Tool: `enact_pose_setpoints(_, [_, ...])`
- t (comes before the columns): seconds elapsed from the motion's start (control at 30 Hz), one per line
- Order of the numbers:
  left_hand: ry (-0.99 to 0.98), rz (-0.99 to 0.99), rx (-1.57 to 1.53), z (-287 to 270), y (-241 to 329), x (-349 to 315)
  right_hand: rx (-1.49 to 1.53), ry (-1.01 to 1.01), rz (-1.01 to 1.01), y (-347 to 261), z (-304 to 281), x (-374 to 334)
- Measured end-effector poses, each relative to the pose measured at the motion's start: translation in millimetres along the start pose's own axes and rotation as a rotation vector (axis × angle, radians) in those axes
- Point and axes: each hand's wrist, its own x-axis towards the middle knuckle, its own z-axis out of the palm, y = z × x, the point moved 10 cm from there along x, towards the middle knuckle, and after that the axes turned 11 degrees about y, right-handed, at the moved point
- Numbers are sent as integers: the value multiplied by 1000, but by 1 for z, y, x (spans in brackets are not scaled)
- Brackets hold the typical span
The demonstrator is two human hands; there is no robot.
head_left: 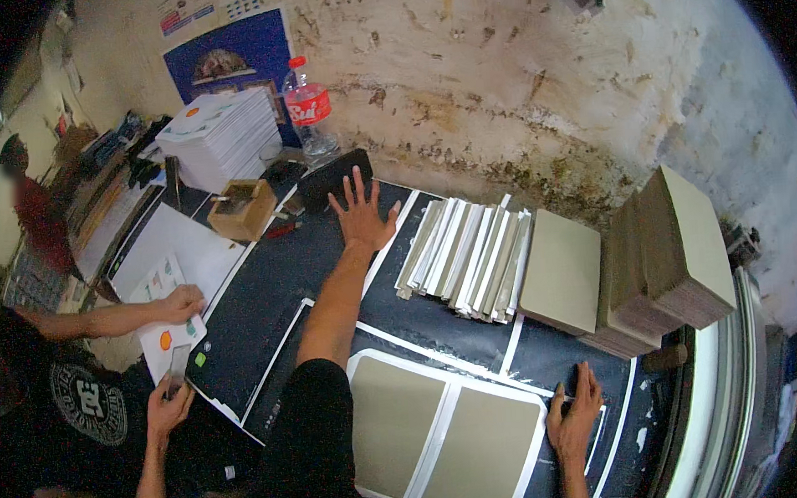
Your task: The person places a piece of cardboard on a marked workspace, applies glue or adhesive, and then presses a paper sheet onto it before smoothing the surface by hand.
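Observation:
My left hand is open with its fingers spread, reaching across the black work surface. Its fingertips overlap a dark, upright rectangular object; whether they touch it I cannot tell. At the right, my right hand holds nothing I can see, thumb apart from its outstretched fingers. It is beside the right edge of a white-bordered cover sheet, which lies in front of me. Two grey-brown boards are on that sheet, with a pale strip running between them.
Beyond the sheet sit bundled board strips and stacked grey-brown boards. A booklet stack, plastic bottle and wooden box stand farther back. On the left, a co-worker's hands hold a printed sheet and a flat tool.

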Motion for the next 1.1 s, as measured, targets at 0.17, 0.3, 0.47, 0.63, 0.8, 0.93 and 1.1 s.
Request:
enact_pose_setpoints(0.17, [245, -272, -147, -5, -29, -11, 7, 24, -17, 3, 1, -1])
enact_pose_setpoints(0.3, [273, -216, -113, -4, -29, -7, 3, 4, 31, 2, 0, 1])
enact_pose_setpoints(0.47, [169, -253, -150, -4, -29, -8, 6, 3, 7, 3, -1, 1])
enact_pose_setpoints(0.63, [-11, -320, -159, -2, -27, -11, -9, 16, -21, 6, -1, -2])
enact_pose_setpoints(0.8, [43, -285, -162, -20, -24, -11, 4, 16, -27, 0, -1, -1])
enact_pose_setpoints(0.93, [218, -228, -249, -31, -22, -15, 1, 34, -47, 0, 0, -2])
enact_pose_setpoints(1.1, [577, -352, -398, -73, -19, -48, 115, 100, -19, 15, -7, -1])
